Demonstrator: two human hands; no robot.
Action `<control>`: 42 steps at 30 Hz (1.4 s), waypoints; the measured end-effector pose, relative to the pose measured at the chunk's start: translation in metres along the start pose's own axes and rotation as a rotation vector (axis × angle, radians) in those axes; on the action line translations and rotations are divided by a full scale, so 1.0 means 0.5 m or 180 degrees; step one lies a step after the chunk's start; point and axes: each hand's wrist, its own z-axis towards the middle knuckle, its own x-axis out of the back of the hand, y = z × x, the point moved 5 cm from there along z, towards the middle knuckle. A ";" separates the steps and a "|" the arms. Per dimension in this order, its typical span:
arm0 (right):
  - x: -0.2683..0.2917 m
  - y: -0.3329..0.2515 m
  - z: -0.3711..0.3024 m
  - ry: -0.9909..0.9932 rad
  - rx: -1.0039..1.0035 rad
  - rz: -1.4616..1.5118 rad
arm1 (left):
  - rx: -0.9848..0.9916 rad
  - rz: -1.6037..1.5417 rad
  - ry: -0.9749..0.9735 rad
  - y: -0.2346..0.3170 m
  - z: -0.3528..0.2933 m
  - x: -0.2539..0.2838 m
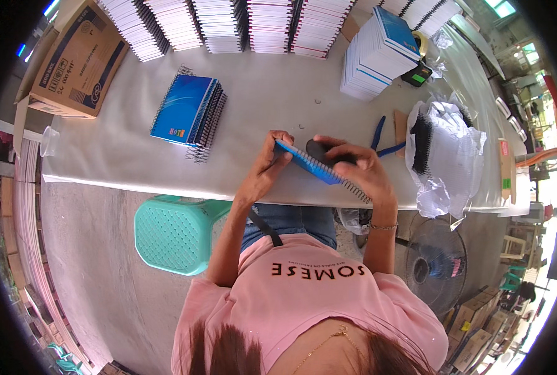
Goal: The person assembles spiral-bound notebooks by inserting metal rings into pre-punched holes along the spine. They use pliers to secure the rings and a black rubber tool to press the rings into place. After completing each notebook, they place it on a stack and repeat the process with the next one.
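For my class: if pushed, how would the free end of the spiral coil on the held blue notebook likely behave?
The spiral coil would probably flex sideways, since its end juts past the blue notebook. Its thin, open loops suggest it is light and could deform if squeezed hard.

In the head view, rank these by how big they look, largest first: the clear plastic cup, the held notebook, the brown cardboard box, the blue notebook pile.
1. Brown cardboard box
2. Blue notebook pile
3. Held notebook, seen nearly edge-on
4. Clear plastic cup
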 end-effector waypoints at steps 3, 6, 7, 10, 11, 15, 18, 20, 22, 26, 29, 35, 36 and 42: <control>-0.014 -0.010 0.003 -0.0039 -0.0198 -0.0985 | -0.0007 -0.0039 0.0037 -0.011 -0.004 0.006; -0.015 -0.013 0.006 -0.0089 -0.0216 -0.0012 | -0.0003 0.0231 0.0113 -0.003 -0.005 0.007; -0.009 -0.015 0.001 -0.0254 -0.0003 0.0157 | -0.0002 0.0222 0.0093 -0.003 -0.003 0.005; -0.019 -0.032 0.002 -0.0189 0.0064 -0.0370 | -0.0059 0.0056 0.0052 -0.005 -0.001 0.006; -0.022 -0.036 0.002 -0.0071 -0.0009 -0.0719 | -0.0088 -0.0023 0.0040 -0.006 -0.002 0.006; -0.020 -0.049 -0.007 -0.0455 0.0084 -0.0019 | 0.0016 0.0006 0.0123 0.004 -0.004 0.002; -0.019 -0.050 0.001 -0.0317 -0.0089 -0.0393 | 0.0090 0.0056 0.0067 0.005 -0.005 0.004; -0.019 -0.029 0.009 0.0066 -0.0091 -0.1055 | 0.0015 0.0192 0.0091 0.004 -0.004 0.005; -0.015 -0.015 0.007 -0.0117 -0.0261 -0.0302 | 0.0023 0.0131 0.0063 0.005 -0.003 0.005; -0.020 -0.019 0.010 -0.0121 -0.0140 -0.0245 | -0.0032 0.0130 0.0063 0.011 0.000 0.003; -0.026 -0.032 0.007 -0.0125 -0.0227 -0.0585 | -0.0058 0.0063 0.0115 -0.003 -0.001 0.007; -0.020 -0.025 0.011 0.0066 0.0050 -0.1265 | 0.0058 -0.0306 0.0000 0.003 -0.001 0.001; -0.021 -0.028 0.010 -0.0041 0.0022 -0.0862 | 0.0070 -0.0303 0.0006 0.003 -0.001 0.002; -0.020 -0.032 0.006 -0.0229 0.0092 0.0206 | -0.0009 -0.0203 -0.0004 -0.004 0.000 0.002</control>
